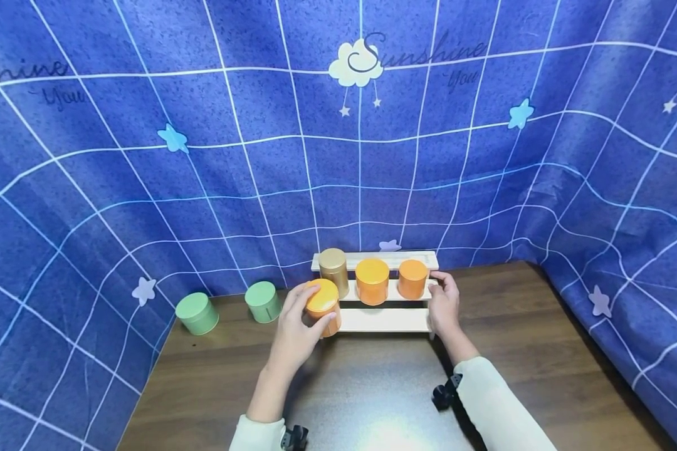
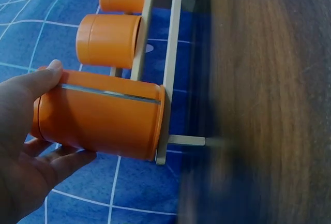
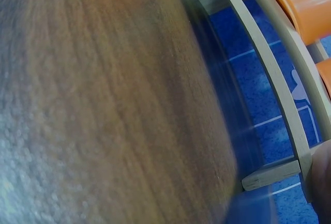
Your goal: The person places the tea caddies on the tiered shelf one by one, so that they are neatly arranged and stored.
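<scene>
Nearest to me is the brown worktop [image 1: 214, 388], and over it reach two arms in pale sleeves [image 1: 499, 394]. The left hand [image 1: 294, 329] is closed round the upper part of an orange tin [image 1: 323, 302], thumb on one side and fingers on the other. This tin is at the left end of the lowest step of a wooden rack [image 1: 383, 321], its bottom touching the slat. I judge it light and stiff, probably of thin metal; the smooth wall may slip a little, and would dent rather than break. Better to hold the body under the lid, because the lid could come loose. The right hand [image 1: 444, 305] grips the rack's right end. On the step behind stand two other orange tins [image 1: 372, 285] and a gold tin [image 1: 333, 270]; to the left, two green tins [image 1: 262, 302]. Farthest hangs a blue cloth [image 1: 259, 169].
</scene>
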Tool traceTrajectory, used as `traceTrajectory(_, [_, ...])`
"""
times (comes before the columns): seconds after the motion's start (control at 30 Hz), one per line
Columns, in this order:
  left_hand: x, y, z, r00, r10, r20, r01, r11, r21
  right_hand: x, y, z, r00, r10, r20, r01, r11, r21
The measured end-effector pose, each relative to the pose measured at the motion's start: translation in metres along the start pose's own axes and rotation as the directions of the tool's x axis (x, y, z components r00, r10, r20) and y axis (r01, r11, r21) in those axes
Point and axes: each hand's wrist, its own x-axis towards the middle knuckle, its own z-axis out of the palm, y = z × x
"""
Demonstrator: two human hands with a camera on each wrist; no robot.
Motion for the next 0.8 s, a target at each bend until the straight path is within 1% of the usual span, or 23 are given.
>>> traceTrajectory(0.13, [0.0012, -0.0020, 0.0012, 1.000, -0.002, -0.006, 0.002, 1.000, 0.021, 0.0006, -0.0001, 0.0005, 1.000, 0.009, 0.011, -0.008, 1.000, -0.013])
traceTrajectory(0.43, [0.0073, -0.0025, 0.0001, 1.000, -0.024, 0.008, 0.024, 0.999, 0.029, 0.0024, -0.0020, 0.0031, 1.000, 0.004, 0.003, -0.004, 1.000, -0.004])
traceTrajectory(0.57, [0.0079, -0.0023, 0.0009, 0.999, -0.047, 0.012, 0.047, 0.998, 0.040, 0.0025, -0.0022, 0.0026, 1.000, 0.010, 0.001, -0.010, 1.000, -0.005])
traceTrajectory(0.67, [0.0066, -0.0016, 0.0029, 0.997, -0.071, -0.001, 0.071, 0.996, 0.053, 0.0021, -0.0018, 0.0019, 1.000, 0.010, 0.001, -0.010, 1.000, -0.011])
traceTrajectory(0.8, [0.0025, -0.0005, 0.0081, 0.995, -0.093, -0.045, 0.095, 0.993, 0.063, 0.0006, -0.0016, 0.0010, 1.000, 0.010, -0.005, -0.010, 1.000, -0.012])
